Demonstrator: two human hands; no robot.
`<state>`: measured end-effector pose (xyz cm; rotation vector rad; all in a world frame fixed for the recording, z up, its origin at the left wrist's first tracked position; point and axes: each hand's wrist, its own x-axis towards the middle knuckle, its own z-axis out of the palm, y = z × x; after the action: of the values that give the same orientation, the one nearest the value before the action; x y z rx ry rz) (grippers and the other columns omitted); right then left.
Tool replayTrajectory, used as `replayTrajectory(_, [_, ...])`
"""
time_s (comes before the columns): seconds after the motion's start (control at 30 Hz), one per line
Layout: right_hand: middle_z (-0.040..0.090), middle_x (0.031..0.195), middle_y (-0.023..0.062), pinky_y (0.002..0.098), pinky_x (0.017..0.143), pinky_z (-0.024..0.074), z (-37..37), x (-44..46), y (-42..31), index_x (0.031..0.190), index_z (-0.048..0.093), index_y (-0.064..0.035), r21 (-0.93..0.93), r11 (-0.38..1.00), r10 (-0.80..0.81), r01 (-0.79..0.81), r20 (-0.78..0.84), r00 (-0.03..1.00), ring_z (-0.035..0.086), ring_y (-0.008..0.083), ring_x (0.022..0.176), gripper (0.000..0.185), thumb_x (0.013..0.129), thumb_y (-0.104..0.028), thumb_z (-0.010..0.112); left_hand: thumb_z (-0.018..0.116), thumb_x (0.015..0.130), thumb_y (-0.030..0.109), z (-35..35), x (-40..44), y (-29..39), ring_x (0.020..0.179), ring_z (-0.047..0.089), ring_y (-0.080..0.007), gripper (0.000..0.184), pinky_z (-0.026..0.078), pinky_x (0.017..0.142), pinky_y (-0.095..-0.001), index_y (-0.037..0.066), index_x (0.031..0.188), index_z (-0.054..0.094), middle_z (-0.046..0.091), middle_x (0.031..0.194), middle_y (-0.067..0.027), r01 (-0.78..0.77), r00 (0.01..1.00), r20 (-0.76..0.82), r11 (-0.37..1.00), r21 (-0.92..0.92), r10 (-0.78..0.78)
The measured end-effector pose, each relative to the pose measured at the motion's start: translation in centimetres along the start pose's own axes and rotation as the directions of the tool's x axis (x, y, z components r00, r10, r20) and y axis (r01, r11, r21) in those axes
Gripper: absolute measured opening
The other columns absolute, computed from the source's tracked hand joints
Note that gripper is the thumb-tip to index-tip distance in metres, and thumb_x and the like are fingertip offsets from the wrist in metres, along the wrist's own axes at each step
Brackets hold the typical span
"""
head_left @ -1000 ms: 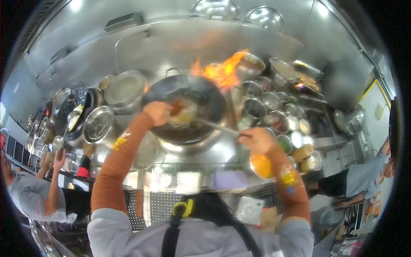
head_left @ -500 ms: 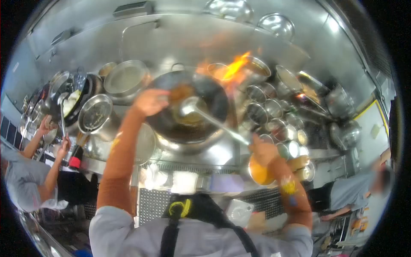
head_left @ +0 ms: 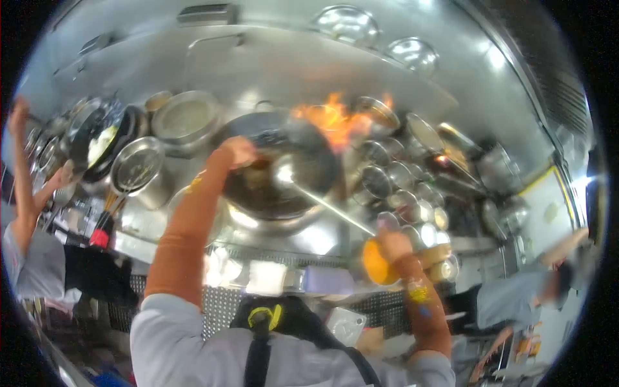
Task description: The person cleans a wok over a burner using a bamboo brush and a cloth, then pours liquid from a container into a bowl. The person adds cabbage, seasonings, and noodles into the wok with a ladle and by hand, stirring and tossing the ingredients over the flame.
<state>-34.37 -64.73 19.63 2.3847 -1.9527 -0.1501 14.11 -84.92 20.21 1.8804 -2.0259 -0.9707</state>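
Note:
In the head view my right hand is wrapped around the end of a long-handled metal ladle. The ladle's bowl is inside a large dark wok, near its middle. Brownish food or liquid shows in the wok, too blurred to name. Over the wok's left side is my left hand, smeared by motion. Its fingers point toward the middle of the wok, and I cannot make out whether they hold anything.
Orange flames rise behind the wok's right side. Several metal cups crowd the right. A pot with a strainer and a wide pan stand left. One co-worker is at far left, another at far right.
My left hand has shifted slightly right over the wok. The ladle's bowl stays near the middle. Flames have spread wider behind the wok. The left co-worker's arm has risen, and the camera view has turned slightly.

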Motion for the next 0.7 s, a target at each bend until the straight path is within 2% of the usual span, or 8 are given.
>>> replayTrajectory(0.03, [0.066,0.081,0.0168,0.0486,0.067,0.0512,0.7,-0.6,0.2,0.09,0.058,-0.0112,-0.001,1.0,-0.025,0.025,0.024,0.999,0.065,0.0376,0.075,0.014,0.083,-0.023,0.055,0.064,0.078,0.023,0.1,0.1,-0.1,0.067,0.063,-0.0152,0.037,0.052,0.053,-0.0314,0.011,0.114,0.065,0.065,0.092,-0.0071,-0.032,0.999,-0.021,1.0,0.001,0.032])
replayTrajectory(0.07, [0.066,0.081,0.0171,0.0483,0.067,0.0509,0.5,-1.7,-0.4,0.09,0.058,-0.0109,0.064,0.998,0.001,-0.002,0.022,1.0,0.064,0.038,0.075,0.015,0.082,-0.024,0.056,0.064,0.078,0.021,0.4,-0.8,-0.5,0.06,0.061,-0.0153,0.038,0.05,0.047,-0.0304,0.012,0.115,0.065,0.066,0.085,-0.0075,-0.024,0.999,-0.04,0.956,-0.293,0.013])
replayTrajectory(0.1, [0.066,0.081,0.0175,0.0481,0.066,0.0506,0.3,-2.5,-1.8,0.09,0.058,-0.0106,0.136,0.99,0.026,-0.028,0.016,1.0,0.064,0.0384,0.075,0.016,0.082,-0.024,0.058,0.065,0.078,0.02,2.5,-0.7,-1.4,0.054,0.058,-0.0152,0.038,0.048,0.043,-0.029,0.011,0.115,0.065,0.065,0.078,-0.0075,-0.085,0.986,-0.166,0.908,-0.41,0.017])
replayTrajectory(0.2, [0.065,0.079,0.0177,0.0462,0.065,0.0496,2.8,-5.1,-5.4,0.089,0.058,-0.0086,0.402,0.903,0.127,-0.154,0.093,0.988,0.064,0.0376,0.073,0.02,0.08,-0.026,0.063,0.065,0.078,0.022,5.1,-1.5,-2.2,0.052,0.057,-0.016,0.04,0.045,0.044,-0.032,0.009,0.116,0.065,0.064,0.077,-0.009,-0.087,0.996,0.015,0.972,-0.217,0.093])
replayTrajectory(0.3, [0.063,0.072,0.0161,0.0418,0.062,0.0485,6.9,-10.5,-7.1,0.087,0.058,-0.006,0.675,0.701,0.218,-0.231,0.106,0.97,0.063,0.0326,0.068,0.022,0.078,-0.024,0.067,0.067,0.073,0.031,3.8,-6.2,-0.2,0.075,0.064,-0.0277,0.045,0.052,0.072,-0.0355,0.011,0.113,0.066,0.067,0.091,-0.0163,-0.127,0.98,-0.161,0.989,-0.071,0.115])
replayTrajectory(0.43, [0.058,0.064,0.0137,0.0358,0.058,0.0472,11.3,-17.2,-10.3,0.084,0.057,-0.0034,0.914,0.275,0.299,-0.299,0.215,0.93,0.06,0.0248,0.061,0.02,0.08,-0.021,0.066,0.065,0.072,0.028,4.7,-9.7,-1.4,0.087,0.064,-0.032,0.049,0.05,0.079,-0.039,0.008,0.116,0.063,0.065,0.089,-0.0205,-0.28,0.918,-0.26,0.953,0.115,0.301])
replayTrajectory(0.53, [0.056,0.063,0.0138,0.0343,0.056,0.0464,11.9,-18.1,-12.6,0.086,0.056,-0.0031,0.774,0.477,0.512,-0.417,0.142,0.847,0.058,0.0222,0.059,0.019,0.08,-0.019,0.065,0.064,0.072,0.027,5.4,-11.7,-0.1,0.083,0.064,-0.0336,0.054,0.05,0.077,-0.0393,0.005,0.121,0.058,0.066,0.087,-0.0199,-0.261,0.893,-0.359,0.962,0.08,0.272])
replayTrajectory(0.7, [0.058,0.068,0.0217,0.0452,0.059,0.0463,17.3,-18.9,-14.2,0.087,0.056,-0.0011,0.674,0.609,0.507,-0.418,0.075,0.859,0.06,0.0408,0.065,0.027,0.077,-0.025,0.063,0.068,0.072,0.028,6.9,-13.7,1.2,0.079,0.065,-0.0407,0.063,0.052,0.073,-0.0452,-0.001,0.124,0.047,0.066,0.089,-0.0238,-0.254,0.789,-0.533,0.952,0.171,0.306])
